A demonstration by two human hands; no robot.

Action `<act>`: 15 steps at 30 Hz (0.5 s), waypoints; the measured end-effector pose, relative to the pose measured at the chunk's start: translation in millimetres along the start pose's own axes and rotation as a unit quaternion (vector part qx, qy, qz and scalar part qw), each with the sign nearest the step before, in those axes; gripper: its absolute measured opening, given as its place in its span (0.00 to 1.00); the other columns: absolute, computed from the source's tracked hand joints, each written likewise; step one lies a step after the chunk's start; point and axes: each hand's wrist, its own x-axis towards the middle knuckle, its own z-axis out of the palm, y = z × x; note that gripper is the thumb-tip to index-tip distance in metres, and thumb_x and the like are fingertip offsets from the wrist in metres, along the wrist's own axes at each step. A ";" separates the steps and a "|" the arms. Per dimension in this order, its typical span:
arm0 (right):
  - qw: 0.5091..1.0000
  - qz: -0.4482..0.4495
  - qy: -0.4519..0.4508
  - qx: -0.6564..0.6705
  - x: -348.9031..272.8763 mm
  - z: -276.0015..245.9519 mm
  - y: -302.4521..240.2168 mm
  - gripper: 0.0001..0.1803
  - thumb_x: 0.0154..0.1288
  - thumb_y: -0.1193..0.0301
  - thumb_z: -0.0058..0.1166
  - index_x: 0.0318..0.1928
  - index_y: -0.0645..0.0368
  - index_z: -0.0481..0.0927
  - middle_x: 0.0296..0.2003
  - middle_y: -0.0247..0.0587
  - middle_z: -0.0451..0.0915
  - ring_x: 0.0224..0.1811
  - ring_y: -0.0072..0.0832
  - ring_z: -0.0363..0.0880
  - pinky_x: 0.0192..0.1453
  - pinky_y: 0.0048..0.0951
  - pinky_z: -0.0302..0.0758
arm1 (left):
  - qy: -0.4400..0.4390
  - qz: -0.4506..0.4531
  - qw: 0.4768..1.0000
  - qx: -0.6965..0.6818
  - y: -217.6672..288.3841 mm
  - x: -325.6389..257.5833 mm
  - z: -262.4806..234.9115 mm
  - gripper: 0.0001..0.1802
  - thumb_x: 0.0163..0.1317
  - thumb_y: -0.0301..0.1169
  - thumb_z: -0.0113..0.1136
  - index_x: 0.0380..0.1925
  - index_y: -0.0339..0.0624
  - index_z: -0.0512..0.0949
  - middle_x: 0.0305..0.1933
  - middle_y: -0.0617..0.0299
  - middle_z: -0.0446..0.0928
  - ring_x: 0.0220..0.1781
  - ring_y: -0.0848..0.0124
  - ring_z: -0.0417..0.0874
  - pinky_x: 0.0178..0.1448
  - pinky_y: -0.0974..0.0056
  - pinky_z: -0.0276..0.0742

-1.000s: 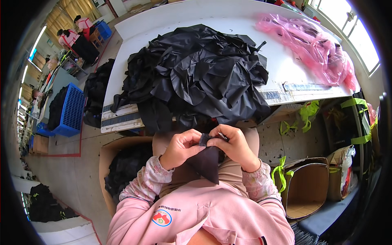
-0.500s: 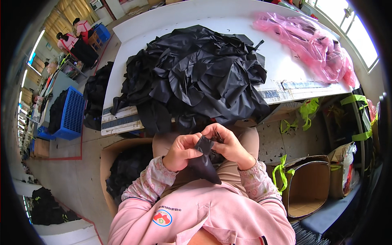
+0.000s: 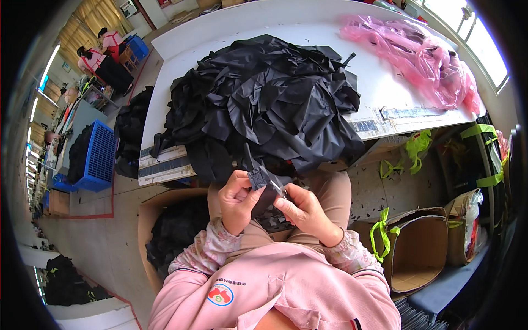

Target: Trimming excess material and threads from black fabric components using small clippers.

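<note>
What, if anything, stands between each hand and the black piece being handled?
Nothing visible blocks the left hand: it pinches the black piece directly. Between the right hand and the piece shows a small shiny thing, too blurred to identify; whether hand and piece also touch is unclear.

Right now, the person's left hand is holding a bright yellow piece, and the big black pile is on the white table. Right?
Almost: the piece is black, not bright yellow, as the head view shows. The left hand is holding a black piece, and the big black pile is on the white table.
</note>
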 end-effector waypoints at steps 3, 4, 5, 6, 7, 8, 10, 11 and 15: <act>0.999 0.012 -0.017 0.032 1.1 4.3 1.5 0.19 0.67 0.58 0.59 0.33 0.62 0.73 0.18 0.26 0.70 0.19 0.12 0.66 0.21 0.20 0.62 | 0.016 0.008 1.000 0.002 -3.6 -3.0 1.4 0.07 0.60 0.14 0.59 0.39 0.30 0.77 0.44 0.65 0.73 0.42 0.79 0.79 0.45 0.76 0.73; 0.998 0.015 -0.022 0.050 1.8 5.9 1.2 0.19 0.67 0.58 0.59 0.32 0.62 0.73 0.18 0.24 0.69 0.19 0.12 0.64 0.20 0.20 0.61 | 0.023 0.002 1.000 0.000 -4.4 -4.5 2.6 0.07 0.60 0.14 0.59 0.39 0.30 0.78 0.44 0.64 0.73 0.42 0.79 0.79 0.45 0.76 0.74; 0.998 0.015 -0.022 0.051 2.6 7.3 1.7 0.19 0.67 0.58 0.59 0.32 0.62 0.73 0.18 0.24 0.69 0.19 0.12 0.64 0.20 0.20 0.61 | 0.029 -0.004 1.000 -0.002 -5.2 -5.8 3.5 0.07 0.60 0.14 0.59 0.39 0.29 0.78 0.44 0.64 0.73 0.42 0.79 0.79 0.44 0.76 0.74; 1.000 0.001 -0.012 0.024 3.6 8.8 2.4 0.19 0.66 0.59 0.60 0.32 0.62 0.72 0.17 0.26 0.68 0.19 0.13 0.62 0.20 0.21 0.60 | 0.029 -0.005 1.000 -0.001 -6.1 -7.1 3.8 0.07 0.60 0.14 0.59 0.39 0.29 0.78 0.44 0.64 0.73 0.42 0.79 0.79 0.44 0.76 0.74; 1.000 -0.012 -0.001 -0.003 4.3 9.2 2.8 0.19 0.65 0.60 0.61 0.31 0.62 0.71 0.16 0.28 0.67 0.19 0.13 0.61 0.20 0.22 0.59 | 0.033 -0.003 0.999 0.001 -7.0 -7.9 4.5 0.07 0.60 0.14 0.59 0.38 0.29 0.78 0.44 0.64 0.73 0.41 0.79 0.79 0.44 0.76 0.75; 1.000 -0.012 -0.001 -0.003 5.2 8.9 4.1 0.19 0.65 0.60 0.61 0.31 0.62 0.71 0.16 0.28 0.67 0.19 0.13 0.61 0.20 0.22 0.59 | 0.038 -0.001 0.999 0.004 -7.7 -8.3 5.4 0.07 0.60 0.14 0.58 0.38 0.29 0.79 0.44 0.64 0.73 0.41 0.79 0.79 0.44 0.75 0.75; 0.979 -0.134 0.042 -0.146 7.2 8.4 7.3 0.16 0.65 0.64 0.62 0.33 0.63 0.72 0.17 0.32 0.67 0.19 0.17 0.60 0.22 0.22 0.61 | 0.038 0.001 0.999 0.000 -9.1 -8.6 7.7 0.07 0.60 0.14 0.59 0.39 0.29 0.79 0.44 0.64 0.73 0.40 0.79 0.79 0.43 0.75 0.75; 0.979 -0.133 0.042 -0.146 7.2 8.8 5.8 0.16 0.65 0.64 0.62 0.33 0.63 0.72 0.17 0.32 0.67 0.19 0.17 0.60 0.22 0.22 0.61 | 0.040 0.002 0.999 -0.004 -9.8 -8.8 8.2 0.07 0.60 0.14 0.59 0.39 0.29 0.79 0.43 0.64 0.73 0.40 0.79 0.79 0.43 0.75 0.75; 0.967 -0.166 0.069 -0.181 8.4 10.2 3.1 0.18 0.62 0.65 0.64 0.32 0.64 0.70 0.17 0.39 0.65 0.18 0.23 0.59 0.22 0.27 0.63 | 0.035 -0.008 0.999 0.011 -10.4 -10.9 7.8 0.07 0.59 0.14 0.60 0.39 0.29 0.79 0.43 0.64 0.73 0.39 0.79 0.79 0.42 0.76 0.75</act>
